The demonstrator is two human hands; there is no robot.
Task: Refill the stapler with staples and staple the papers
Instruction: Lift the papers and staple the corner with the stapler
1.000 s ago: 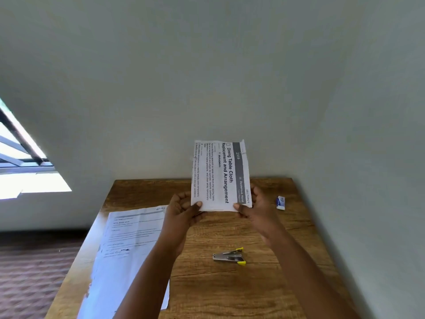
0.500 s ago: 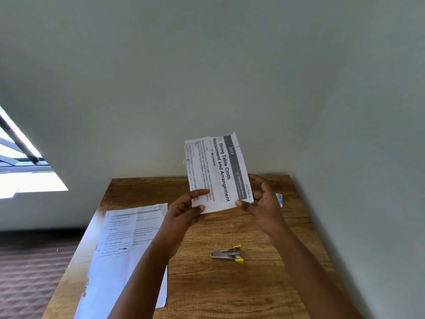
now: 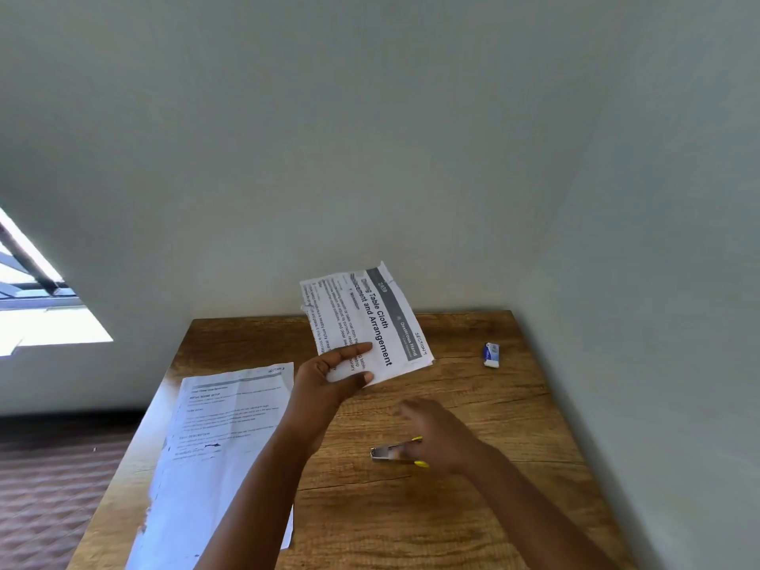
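Brown wood-grain table [image 3: 473,524] fills lower centre & right of frame, pushed into a corner of pale grey walls [image 3: 370,137]; bright window [image 3: 37,306] at left edge, dark patterned floor [image 3: 53,499] lower left. Large white printed sheet [image 3: 222,454] lies flat on table's left part, long axis running near to far, its right edge partly hidden by left forearm. Smaller white printed papers w/ grey header band [image 3: 370,322], centre frame, held up off the table, tilted, long axis slanting upper left to lower right, lower left corner covered by fingers. Left hand [image 3: 329,380] pinches that corner, thumb on front. Right hand [image 3: 436,436], blurred, low over the table w/ fingers loosely spread, covers the right end of the small silver stapler w/ yellow tips [image 3: 390,452]; contact can't be told. Stapler lies flat, long axis left-right, nose toward frame left. Small blue-white staple box [image 3: 491,354] far right of table, well apart.
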